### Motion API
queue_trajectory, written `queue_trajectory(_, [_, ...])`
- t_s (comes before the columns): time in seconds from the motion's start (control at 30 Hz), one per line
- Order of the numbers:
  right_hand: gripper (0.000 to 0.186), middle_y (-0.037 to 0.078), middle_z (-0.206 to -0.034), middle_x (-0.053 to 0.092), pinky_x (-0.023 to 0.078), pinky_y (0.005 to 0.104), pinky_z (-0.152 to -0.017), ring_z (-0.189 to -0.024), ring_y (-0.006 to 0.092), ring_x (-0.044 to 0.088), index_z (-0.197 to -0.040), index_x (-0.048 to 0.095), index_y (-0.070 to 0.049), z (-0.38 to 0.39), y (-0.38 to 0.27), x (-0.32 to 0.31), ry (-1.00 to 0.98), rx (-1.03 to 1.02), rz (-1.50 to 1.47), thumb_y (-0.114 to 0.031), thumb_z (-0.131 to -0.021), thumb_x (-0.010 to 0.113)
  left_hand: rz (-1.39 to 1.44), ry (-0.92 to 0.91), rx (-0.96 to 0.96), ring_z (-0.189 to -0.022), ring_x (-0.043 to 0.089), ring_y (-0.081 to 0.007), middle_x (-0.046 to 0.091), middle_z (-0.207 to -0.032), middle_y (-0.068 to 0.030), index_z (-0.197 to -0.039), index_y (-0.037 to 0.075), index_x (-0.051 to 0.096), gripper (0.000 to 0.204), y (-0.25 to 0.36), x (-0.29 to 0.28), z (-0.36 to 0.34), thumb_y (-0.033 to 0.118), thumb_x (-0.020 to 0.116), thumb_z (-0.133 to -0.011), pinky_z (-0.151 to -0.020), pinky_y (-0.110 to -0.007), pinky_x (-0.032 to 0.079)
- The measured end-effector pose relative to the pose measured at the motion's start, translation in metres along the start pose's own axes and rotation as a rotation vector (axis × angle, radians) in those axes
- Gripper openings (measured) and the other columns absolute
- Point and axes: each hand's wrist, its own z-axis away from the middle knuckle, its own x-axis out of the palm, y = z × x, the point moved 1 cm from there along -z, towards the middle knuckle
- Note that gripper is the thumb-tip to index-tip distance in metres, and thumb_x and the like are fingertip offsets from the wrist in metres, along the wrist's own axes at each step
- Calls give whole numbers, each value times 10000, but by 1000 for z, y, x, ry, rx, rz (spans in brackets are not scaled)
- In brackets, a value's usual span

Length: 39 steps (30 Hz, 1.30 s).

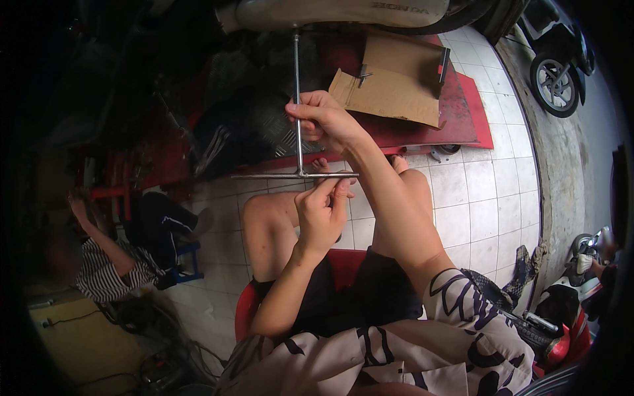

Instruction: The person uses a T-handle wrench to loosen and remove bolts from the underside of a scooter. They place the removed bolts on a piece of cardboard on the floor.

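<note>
A long steel T-handle wrench (299, 148) stands with its tip at a bolt under a pale exhaust silencer (330, 14) at the top of the head view. My right hand (319, 117) is closed round the wrench's shaft, thumb across it. Lower down, my left hand (325, 208) has its fingers bent and pressed at the right part of the crossbar, near the junction. Dark parts of the motorcycle around the silencer are hard to make out.
An opened cardboard piece (389, 99) with small metal tools lies on a red platform (465, 132). A co-worker (119, 257) in a striped shirt sits at the left. Tiled floor (498, 198) surrounds my red seat (244, 297). Parked scooters (555, 82) stand along the right.
</note>
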Motion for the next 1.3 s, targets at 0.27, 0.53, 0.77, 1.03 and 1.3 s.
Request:
queue_trajectory(0.27, [205,-83,-551,349,217,169,-411,-457,5,278,-901,572,-7,-2,-3,-18,-109,-147,-254,-202,-965,569,124,234,-113,-533,505,-43,615,-671,-43,-1453,-32,283,570,37,-41,-8,75,527,-949,-519,-181,391])
queue_trajectory(0.53, [206,-68,-578,386,248,161,-424,-470,6,311,-896,568,-16,-1,-12,-8,-124,-183,-430,-211,-961,583,32,-223,-75,-421,452,-123,500,-495,-54,-1322,-124,432,512,41,-11,-2,121,606,-908,-562,-254,441])
queue_trajectory(0.77, [194,-75,-583,391,235,157,-418,-459,-2,291,-882,567,-23,-9,-5,-9,-64,-178,-272,-200,-960,583,22,-203,-75,-510,501,-76,567,-579,-61,-1412,-80,345,596,67,-28,-3,70,595,-892,-493,-217,369])
queue_trajectory(1.03, [194,-75,-571,391,223,157,-410,-456,2,292,-879,566,-16,-12,-1,-2,12,-160,-232,-193,-957,586,-170,236,-114,-569,458,-35,492,-559,-40,-1459,-51,269,605,33,-27,20,46,543,-927,-551,-199,388])
queue_trajectory(1.3, [209,-73,-562,370,218,174,-419,-461,13,275,-872,555,-11,-12,-2,0,24,-148,-261,-199,-952,596,-398,227,-93,-522,543,-94,511,-512,-105,-858,-69,666,317,5,-21,3,199,543,-975,-518,-270,427])
